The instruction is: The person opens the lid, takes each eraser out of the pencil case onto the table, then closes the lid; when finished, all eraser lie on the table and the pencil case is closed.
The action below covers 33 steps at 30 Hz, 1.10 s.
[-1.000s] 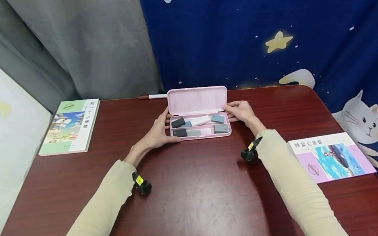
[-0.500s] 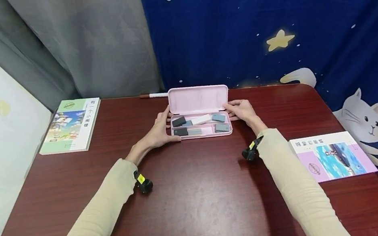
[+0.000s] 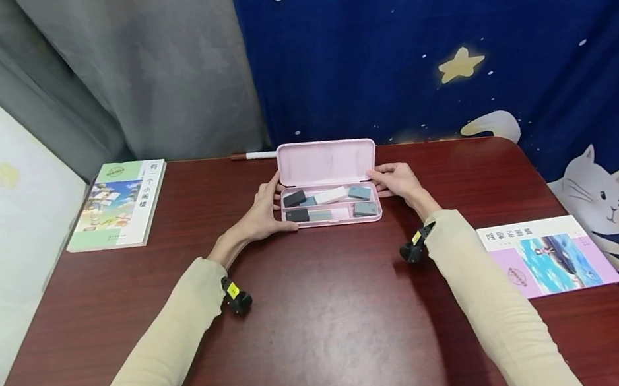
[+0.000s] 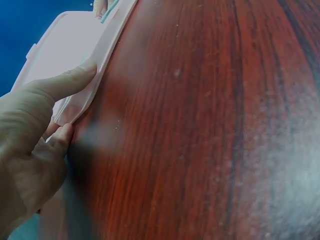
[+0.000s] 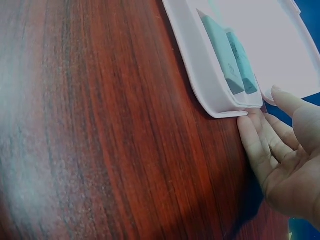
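Observation:
A pink pencil case (image 3: 327, 160) lies at the back of the table, its lid raised. Inside, two long compartments hold several small blocks that look like erasers: black ones (image 3: 294, 198) at left, a white one (image 3: 330, 196) in the middle and blue-grey ones (image 3: 365, 209) at right. My left hand (image 3: 258, 219) grips the left end, thumb over the front rim and fingers along the side, as the left wrist view shows. At the right end, my right hand (image 3: 400, 181) holds the corner by the hinge. Its thumb touches the lid edge; its fingers lie against the end wall.
A brown-and-white marker (image 3: 254, 156) lies behind the case's left side. One book (image 3: 116, 205) is at the back left, another (image 3: 548, 256) beside the right forearm. Curtains (image 3: 348, 47) hang behind the dark red table (image 3: 319, 338).
The view has shifted very slightly. Both hands keep their places on the pencil case, and its lid stays raised.

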Each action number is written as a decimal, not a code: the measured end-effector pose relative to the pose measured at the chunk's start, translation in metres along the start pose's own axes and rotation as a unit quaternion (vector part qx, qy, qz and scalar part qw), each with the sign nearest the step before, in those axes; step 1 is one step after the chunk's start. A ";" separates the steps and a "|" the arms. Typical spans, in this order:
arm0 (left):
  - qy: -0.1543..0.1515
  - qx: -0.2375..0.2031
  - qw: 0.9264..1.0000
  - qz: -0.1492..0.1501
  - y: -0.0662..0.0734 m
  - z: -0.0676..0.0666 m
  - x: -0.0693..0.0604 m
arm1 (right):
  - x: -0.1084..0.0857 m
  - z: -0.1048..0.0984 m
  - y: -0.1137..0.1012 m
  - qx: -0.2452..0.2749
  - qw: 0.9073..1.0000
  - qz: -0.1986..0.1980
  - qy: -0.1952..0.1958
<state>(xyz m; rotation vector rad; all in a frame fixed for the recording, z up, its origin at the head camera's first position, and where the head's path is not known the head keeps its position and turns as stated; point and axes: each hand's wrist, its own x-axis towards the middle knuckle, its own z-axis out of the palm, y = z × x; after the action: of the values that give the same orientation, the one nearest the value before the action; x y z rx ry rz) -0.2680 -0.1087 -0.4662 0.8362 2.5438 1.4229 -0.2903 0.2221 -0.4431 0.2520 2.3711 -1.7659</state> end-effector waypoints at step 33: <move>0.013 -0.007 1.000 0.014 -0.002 0.003 -0.002 | -0.047 0.007 -0.030 -0.203 0.971 -0.127 -0.021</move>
<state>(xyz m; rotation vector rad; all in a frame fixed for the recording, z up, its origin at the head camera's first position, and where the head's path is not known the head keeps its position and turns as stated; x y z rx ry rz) -0.2663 -0.1082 -0.4702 0.8597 2.5479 1.4671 -0.2513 0.2056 -0.4063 -0.1496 2.7597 -1.3044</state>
